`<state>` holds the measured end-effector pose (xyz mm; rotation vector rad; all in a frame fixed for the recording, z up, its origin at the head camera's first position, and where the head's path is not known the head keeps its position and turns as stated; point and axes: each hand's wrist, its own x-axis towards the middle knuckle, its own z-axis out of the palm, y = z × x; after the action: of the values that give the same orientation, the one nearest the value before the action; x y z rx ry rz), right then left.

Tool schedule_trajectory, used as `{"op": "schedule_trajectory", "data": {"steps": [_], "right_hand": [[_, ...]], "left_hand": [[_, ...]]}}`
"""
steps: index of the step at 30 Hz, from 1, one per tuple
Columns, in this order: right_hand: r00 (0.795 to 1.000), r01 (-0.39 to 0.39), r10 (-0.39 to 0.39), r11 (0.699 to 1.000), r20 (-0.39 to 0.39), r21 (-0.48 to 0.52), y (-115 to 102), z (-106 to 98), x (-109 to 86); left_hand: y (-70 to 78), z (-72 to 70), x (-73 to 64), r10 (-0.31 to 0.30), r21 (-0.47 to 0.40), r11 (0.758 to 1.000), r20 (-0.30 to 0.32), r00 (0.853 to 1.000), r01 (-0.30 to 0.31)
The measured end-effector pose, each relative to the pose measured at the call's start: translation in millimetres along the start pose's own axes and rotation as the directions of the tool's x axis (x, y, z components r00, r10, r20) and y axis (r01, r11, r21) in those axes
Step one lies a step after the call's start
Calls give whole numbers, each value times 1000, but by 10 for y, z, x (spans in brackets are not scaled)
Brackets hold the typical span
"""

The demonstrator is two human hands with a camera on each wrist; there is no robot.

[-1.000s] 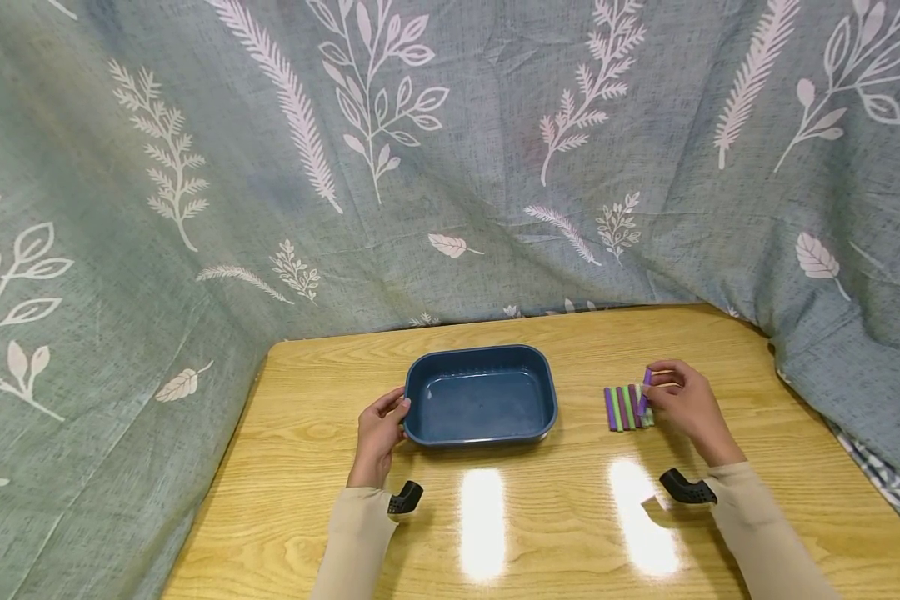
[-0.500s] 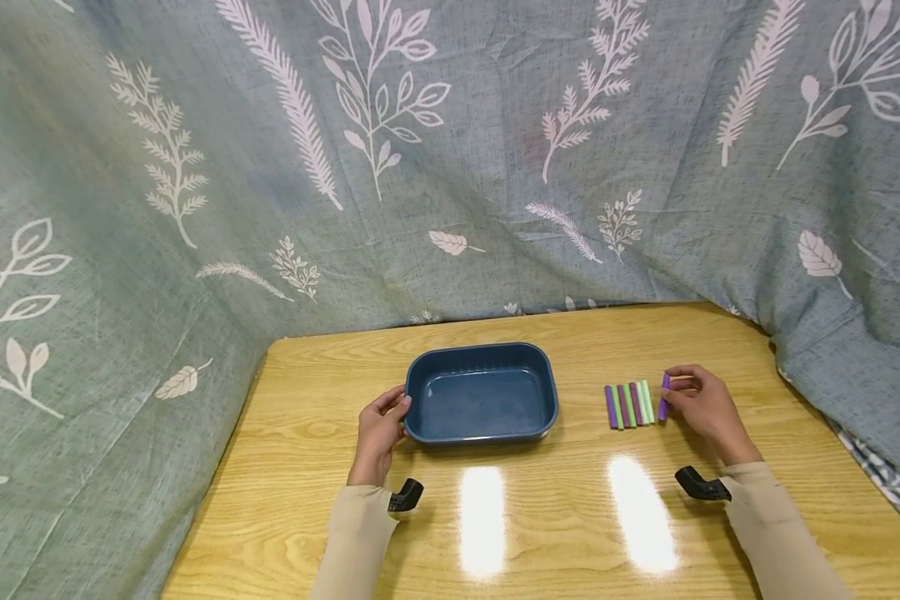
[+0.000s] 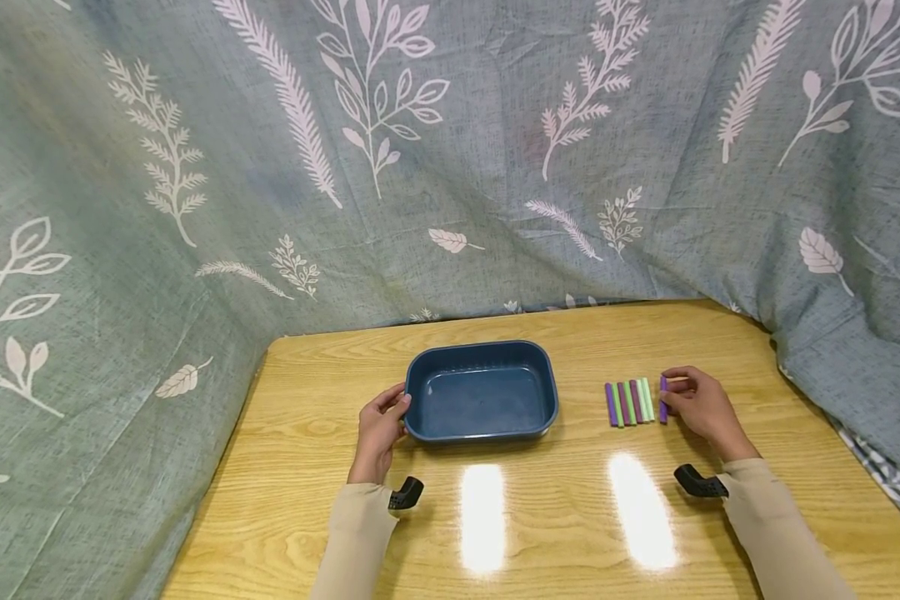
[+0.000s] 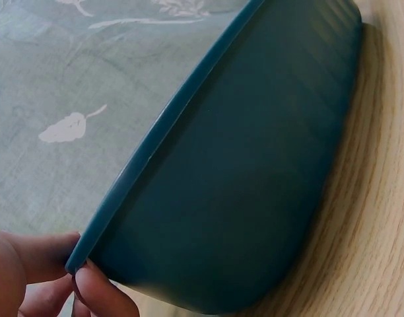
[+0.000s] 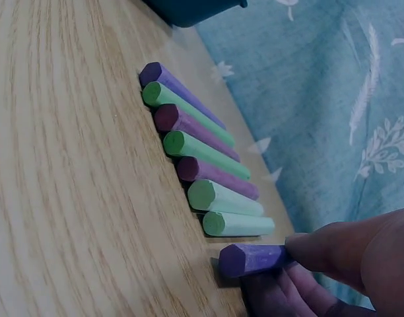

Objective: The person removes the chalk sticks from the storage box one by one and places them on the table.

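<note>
My left hand (image 3: 377, 429) pinches the left end of a dark blue rectangular plastic basin (image 3: 483, 402). In the left wrist view its rim sits between thumb and fingers, with the base on the table. My right hand (image 3: 708, 412) holds a purple chalk stick (image 5: 251, 259) at its far end, thumb on one side and fingers on the other. This stick lies low at the tabletop, just right of a row of several chalk sticks (image 5: 208, 155) in purple, green, maroon and pale green. A narrow gap separates it from the closest pale green chalk stick (image 5: 238, 224).
Both hands work on a light wood-grain table (image 3: 285, 517) that carries two bright light reflections in front. A grey-green leaf-patterned curtain (image 3: 480, 167) hangs along the back and both sides. The chalk row stands to the right of the basin.
My right hand has carried the purple chalk stick from over the row's right end to the right, then down beside the row. The left hand and the basin have stayed put.
</note>
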<state>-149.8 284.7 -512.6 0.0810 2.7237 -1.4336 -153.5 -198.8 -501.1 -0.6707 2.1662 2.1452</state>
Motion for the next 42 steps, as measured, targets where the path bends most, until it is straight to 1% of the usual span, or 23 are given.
{"op": "schedule_trajectory", "data": {"steps": [7, 14, 22, 32, 42], "right_hand": [[1000, 7, -7, 1000, 4, 9, 1, 12, 2], [1000, 26, -26, 999, -9, -39, 14, 31, 14], [999, 36, -36, 999, 2, -31, 27, 50, 22], [999, 47, -47, 998, 20, -47, 15, 28, -13], [999, 51, -49, 994, 18, -98, 26, 27, -77]], "left_hand": [[10, 2, -5, -7, 0, 1000, -2, 1000, 7], [10, 6, 0, -2, -5, 1000, -7, 1000, 2], [1, -2, 5, 6, -5, 1000, -3, 1000, -6], [-1, -6, 10, 9, -12, 1000, 0, 1000, -9], [-17, -10, 18, 36, -41, 999, 19, 999, -35]]}}
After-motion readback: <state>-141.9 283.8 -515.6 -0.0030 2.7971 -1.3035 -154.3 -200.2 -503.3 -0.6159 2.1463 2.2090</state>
